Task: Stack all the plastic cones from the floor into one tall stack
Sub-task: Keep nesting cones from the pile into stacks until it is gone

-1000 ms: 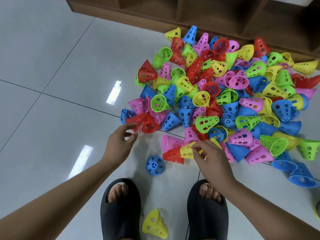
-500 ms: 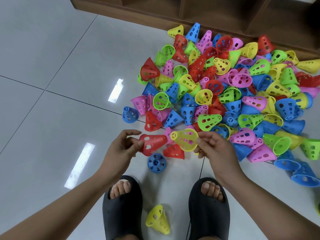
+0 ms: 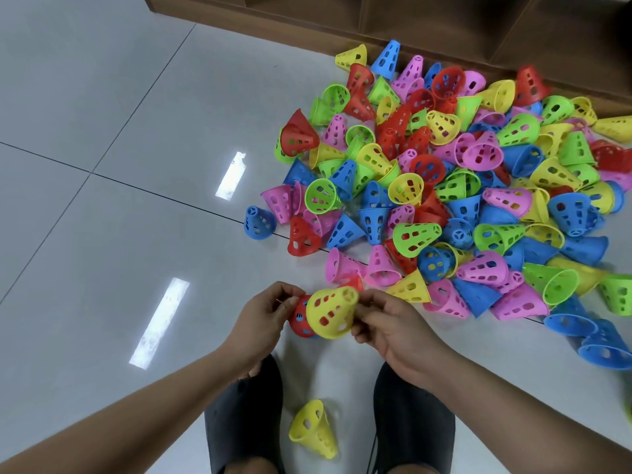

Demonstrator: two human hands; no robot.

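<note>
A big pile of perforated plastic cones in red, yellow, green, blue and pink lies on the grey tile floor, upper right. Low in the middle, my left hand pinches a red cone by its rim. My right hand grips a yellow cone that sits over the red one, covering most of it. A blue cone shows only through their holes. One yellow cone lies alone between my feet.
A wooden shelf unit runs along the back edge behind the pile. My two black slippers stand at the bottom. A stray blue cone lies at the pile's left edge. Bare tiles spread to the left.
My left hand picked up a red cone and my right hand a yellow one; the hands came together and the yellow cone now sits over the red one.
</note>
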